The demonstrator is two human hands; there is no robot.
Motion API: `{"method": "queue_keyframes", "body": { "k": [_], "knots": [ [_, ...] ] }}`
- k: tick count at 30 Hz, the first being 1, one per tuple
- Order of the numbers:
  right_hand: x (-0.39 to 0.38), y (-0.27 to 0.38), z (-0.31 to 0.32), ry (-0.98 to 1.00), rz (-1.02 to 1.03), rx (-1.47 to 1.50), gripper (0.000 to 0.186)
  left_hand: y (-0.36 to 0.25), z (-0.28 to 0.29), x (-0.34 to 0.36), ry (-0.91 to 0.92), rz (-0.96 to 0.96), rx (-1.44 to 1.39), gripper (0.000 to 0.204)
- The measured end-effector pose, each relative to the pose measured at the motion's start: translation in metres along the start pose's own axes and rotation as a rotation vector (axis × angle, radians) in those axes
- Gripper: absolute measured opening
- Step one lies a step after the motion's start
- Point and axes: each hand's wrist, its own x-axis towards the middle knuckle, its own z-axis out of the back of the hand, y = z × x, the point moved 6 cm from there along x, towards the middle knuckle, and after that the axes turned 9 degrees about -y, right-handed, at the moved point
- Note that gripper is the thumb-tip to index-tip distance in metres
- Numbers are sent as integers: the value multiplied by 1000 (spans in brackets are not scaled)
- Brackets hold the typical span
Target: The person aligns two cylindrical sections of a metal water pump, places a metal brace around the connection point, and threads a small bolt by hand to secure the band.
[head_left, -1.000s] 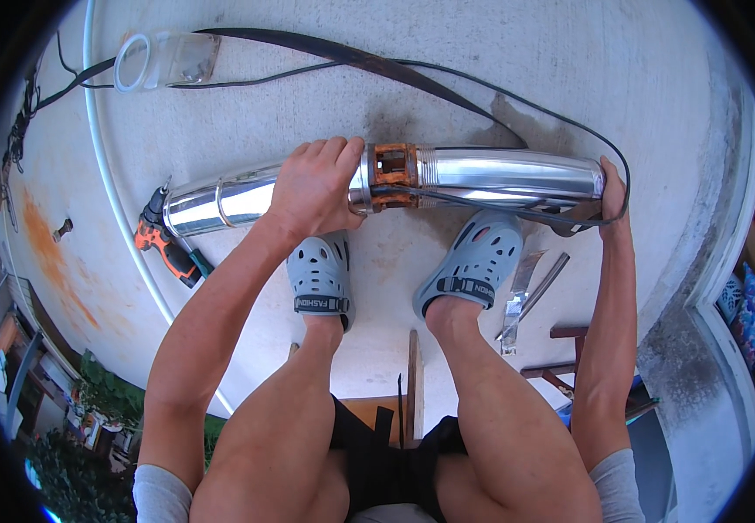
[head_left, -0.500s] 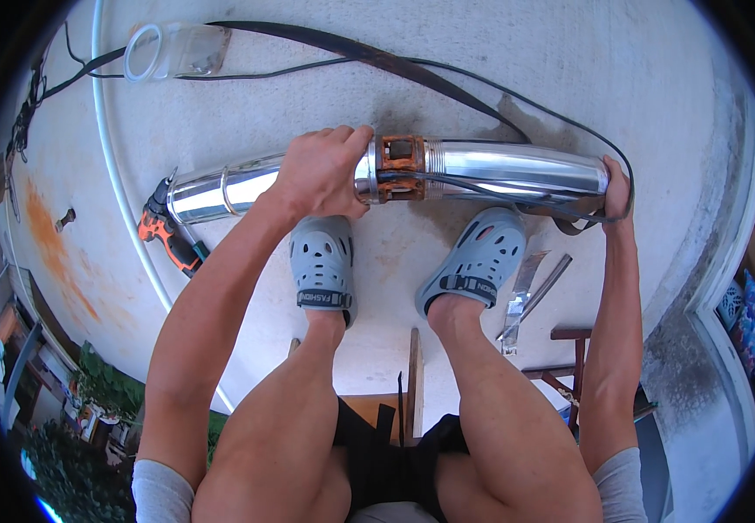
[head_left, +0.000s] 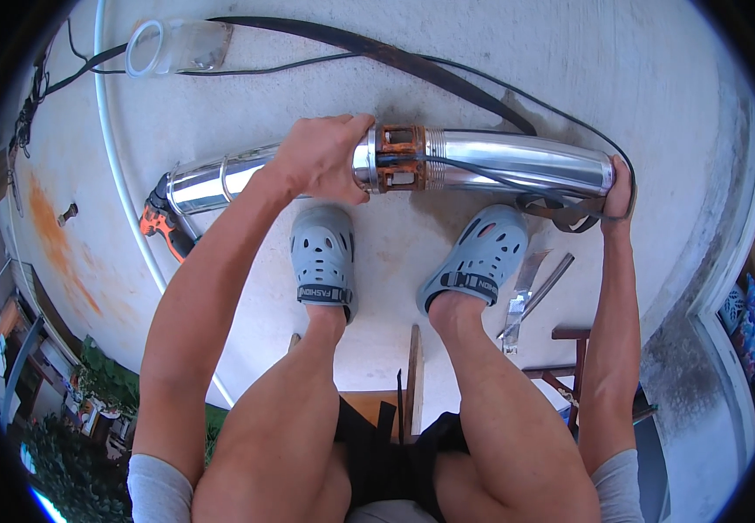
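Observation:
A long, shiny steel submersible pump [head_left: 504, 161] lies crosswise in front of my feet, a rusty slotted intake section [head_left: 402, 159] at its middle. My left hand [head_left: 325, 159] is wrapped over the steel body just left of the rusty part, thumb on the near side. At the pump's right end, my right hand [head_left: 619, 189] holds the end rim, its fingers partly hidden behind it. A thin black cable [head_left: 482, 174] runs from the rusty section along the body and loops past my right wrist.
An orange and black cordless drill [head_left: 161, 222] lies by the pump's left end, next to a white pipe [head_left: 116, 166]. Beyond the pump are a clear plastic jar [head_left: 181, 50] and a flat black hose [head_left: 377, 57]. Metal strips [head_left: 536, 296] lie right of my grey clogs [head_left: 322, 257].
The pump has rolled a little about its length, so the rusty slots and the cable sit differently. It has also shifted slightly away from my feet, both hands still on it.

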Motion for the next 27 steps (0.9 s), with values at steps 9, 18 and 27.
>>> {"method": "queue_keyframes", "body": {
  "k": [9, 18, 27],
  "knots": [
    [-5, 4, 0, 71, -38, -92, 42, -6, -1, -2, 45, 47, 24, 88],
    [-27, 18, -14, 108, -357, -88, 44, -6, -1, -10, 19, 43, 60, 91],
    [-1, -9, -3, 52, -197, 0, 39, -5, -3, -6, 60, 41, 42, 91]
  ]
}}
